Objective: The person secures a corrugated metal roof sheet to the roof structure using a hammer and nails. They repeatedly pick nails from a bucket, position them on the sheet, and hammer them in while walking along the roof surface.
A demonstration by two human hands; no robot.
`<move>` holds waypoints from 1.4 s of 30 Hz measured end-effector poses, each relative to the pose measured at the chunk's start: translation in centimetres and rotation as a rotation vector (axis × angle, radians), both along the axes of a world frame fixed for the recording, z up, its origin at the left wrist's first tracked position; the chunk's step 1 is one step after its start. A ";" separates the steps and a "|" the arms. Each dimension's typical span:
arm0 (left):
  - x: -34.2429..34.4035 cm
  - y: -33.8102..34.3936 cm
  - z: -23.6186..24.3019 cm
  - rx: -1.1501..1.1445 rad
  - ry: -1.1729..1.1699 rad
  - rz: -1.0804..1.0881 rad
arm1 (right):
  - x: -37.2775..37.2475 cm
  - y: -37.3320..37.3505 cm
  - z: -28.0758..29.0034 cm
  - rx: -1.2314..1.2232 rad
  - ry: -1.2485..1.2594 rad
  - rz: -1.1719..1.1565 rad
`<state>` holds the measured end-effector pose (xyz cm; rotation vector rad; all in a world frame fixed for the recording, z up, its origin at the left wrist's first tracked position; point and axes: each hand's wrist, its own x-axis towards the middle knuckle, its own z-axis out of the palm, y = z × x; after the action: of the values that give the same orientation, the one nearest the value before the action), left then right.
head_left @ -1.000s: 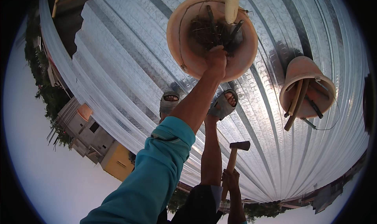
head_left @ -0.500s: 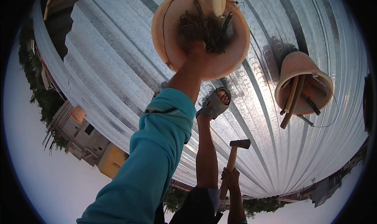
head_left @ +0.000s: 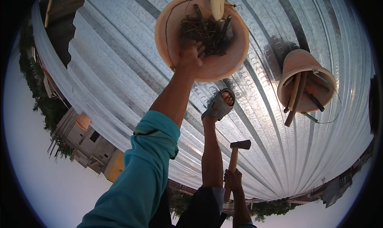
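Observation:
My left hand (head_left: 192, 53) is inside a pinkish-orange bucket (head_left: 227, 68), at its near left side, with fingers curled. What they hold, if anything, cannot be made out. Beside the fingers lies a heap of thin dark pieces that look like nails (head_left: 199, 30). Dark rod-like tools lie among them, and a pale wooden handle (head_left: 217, 4) sticks out over the far rim. Lower down, my right hand (head_left: 233, 179) is closed round the wooden handle of a hatchet-like tool (head_left: 240, 145), its dark metal head upward.
Corrugated metal roofing (head_left: 131, 64) spreads beneath everything, ending at a jagged edge on the left. A second bucket (head_left: 307, 62), tipped over at the right, holds wooden-handled tools (head_left: 297, 96). My sandalled foot (head_left: 220, 105) stands near the first bucket. Buildings (head_left: 89, 138) show beyond the roof.
My left hand has drawn back out of the nail-like heap toward the bucket's near left side, its fingers now showing. My right hand still grips the hatchet-like tool, almost in place.

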<state>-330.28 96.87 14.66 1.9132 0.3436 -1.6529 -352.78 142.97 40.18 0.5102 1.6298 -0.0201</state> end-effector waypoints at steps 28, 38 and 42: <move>11.3 -0.6 -14.8 -0.017 -0.081 -0.228 | -1.3 2.0 -0.8 0.007 0.008 -0.118; 6.7 1.3 -12.2 0.064 -0.113 -0.236 | -0.1 1.5 -1.5 -0.035 -0.038 -0.106; 0.9 0.2 -6.6 0.098 -0.149 -0.277 | 0.7 1.2 -1.1 0.005 -0.016 -0.079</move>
<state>-329.34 97.09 8.04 2.2252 0.1039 -1.6764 -352.07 144.20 39.12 0.5770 1.5933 -0.0709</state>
